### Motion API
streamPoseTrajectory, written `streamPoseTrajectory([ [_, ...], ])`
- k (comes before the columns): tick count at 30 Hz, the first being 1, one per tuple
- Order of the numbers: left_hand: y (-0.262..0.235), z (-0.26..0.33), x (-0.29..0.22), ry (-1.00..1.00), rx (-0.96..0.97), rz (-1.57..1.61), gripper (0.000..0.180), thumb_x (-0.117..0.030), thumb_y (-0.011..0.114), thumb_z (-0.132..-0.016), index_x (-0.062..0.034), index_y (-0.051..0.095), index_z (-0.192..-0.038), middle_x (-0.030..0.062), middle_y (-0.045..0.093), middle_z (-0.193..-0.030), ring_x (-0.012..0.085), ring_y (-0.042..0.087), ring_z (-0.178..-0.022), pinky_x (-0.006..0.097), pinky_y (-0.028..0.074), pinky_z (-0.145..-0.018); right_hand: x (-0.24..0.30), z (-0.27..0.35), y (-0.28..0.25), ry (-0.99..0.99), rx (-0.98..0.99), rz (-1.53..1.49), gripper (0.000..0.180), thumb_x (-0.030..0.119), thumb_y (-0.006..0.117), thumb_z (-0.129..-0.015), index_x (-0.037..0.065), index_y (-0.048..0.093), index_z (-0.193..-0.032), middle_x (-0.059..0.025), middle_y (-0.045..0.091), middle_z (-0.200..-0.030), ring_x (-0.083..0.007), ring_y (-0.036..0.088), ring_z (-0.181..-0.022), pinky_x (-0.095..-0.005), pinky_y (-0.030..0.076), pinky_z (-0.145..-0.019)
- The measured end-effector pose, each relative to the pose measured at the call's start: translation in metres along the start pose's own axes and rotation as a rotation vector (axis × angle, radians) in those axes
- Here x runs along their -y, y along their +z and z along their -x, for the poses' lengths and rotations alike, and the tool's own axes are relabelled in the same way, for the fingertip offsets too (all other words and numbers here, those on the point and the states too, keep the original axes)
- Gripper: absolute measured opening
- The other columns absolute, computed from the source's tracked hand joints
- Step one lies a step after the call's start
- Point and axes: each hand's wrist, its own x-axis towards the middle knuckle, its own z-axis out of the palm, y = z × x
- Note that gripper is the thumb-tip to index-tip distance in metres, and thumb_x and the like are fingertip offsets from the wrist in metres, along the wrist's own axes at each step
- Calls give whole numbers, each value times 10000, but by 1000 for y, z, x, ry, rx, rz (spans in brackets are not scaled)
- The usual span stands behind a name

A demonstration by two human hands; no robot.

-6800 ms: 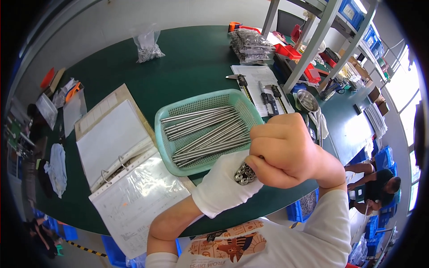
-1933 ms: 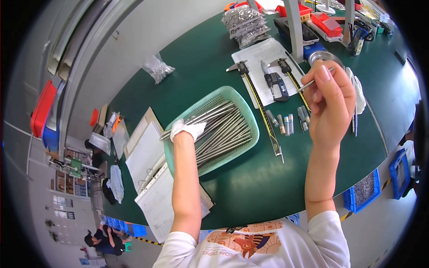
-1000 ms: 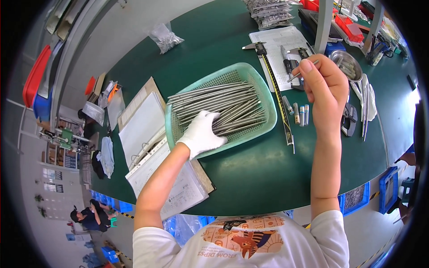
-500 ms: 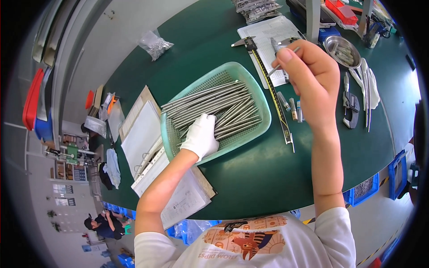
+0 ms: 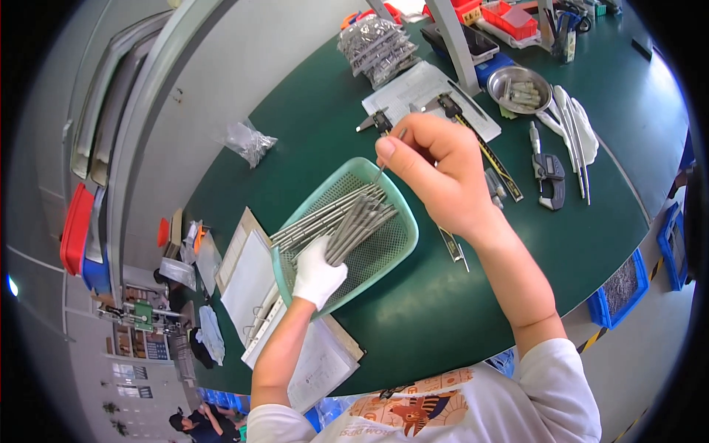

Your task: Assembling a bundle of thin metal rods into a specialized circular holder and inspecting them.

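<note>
A teal mesh basket (image 5: 391,247) sits on the green table (image 5: 458,303) and holds several long grey metal rods (image 5: 336,221). My left hand (image 5: 317,272), in a white glove, rests inside the basket with its fingers closed around the near ends of some rods. My right hand (image 5: 436,173), bare, hovers over the basket's far corner and pinches a thin metal rod (image 5: 388,156) between thumb and fingers, its lower tip pointing down at the basket.
An open ring binder (image 5: 255,295) with papers lies left of the basket. Calipers (image 5: 548,173), a long steel ruler (image 5: 491,159), a round metal dish (image 5: 519,88), bagged parts (image 5: 377,46) and a paper sheet (image 5: 421,92) sit beyond. Blue bins (image 5: 620,288) stand below the table edge.
My right hand has swung left from the tools toward the basket, carrying the thin rod. My gloved left hand has stayed in the basket, closing on the rod ends.
</note>
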Motion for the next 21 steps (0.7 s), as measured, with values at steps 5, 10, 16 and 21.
streamPoseTrajectory([
  [5,-49,19,-35,-41,-256,693,262,54,541,-596,-43,509,-837,54,495,-728,160,527,-639,268,450,-561,0,3,-3,9,28,49,194,116,608,-801,-14,547,-671,-17,429,-511,-64,351,-482,-254,284,-440],
  [10,-43,65,-57,133,-196,1338,286,65,609,-589,-64,422,-762,60,422,-764,156,493,-596,265,427,-505,2,4,4,-30,70,-3,179,109,586,-833,-10,566,-701,22,462,-545,-34,359,-517,-221,274,-463],
  [16,15,92,-48,96,-84,1293,227,98,569,-626,-68,441,-713,63,451,-764,143,516,-623,258,436,-528,17,26,21,-33,261,77,124,59,563,-811,-3,577,-704,3,510,-587,-45,386,-521,-209,281,-486],
  [21,46,90,-33,157,-154,1076,204,62,529,-638,-37,554,-815,6,518,-716,116,484,-590,249,400,-558,28,38,27,-45,320,100,125,58,562,-797,-14,567,-694,-30,527,-608,-67,407,-529,-213,299,-497],
])
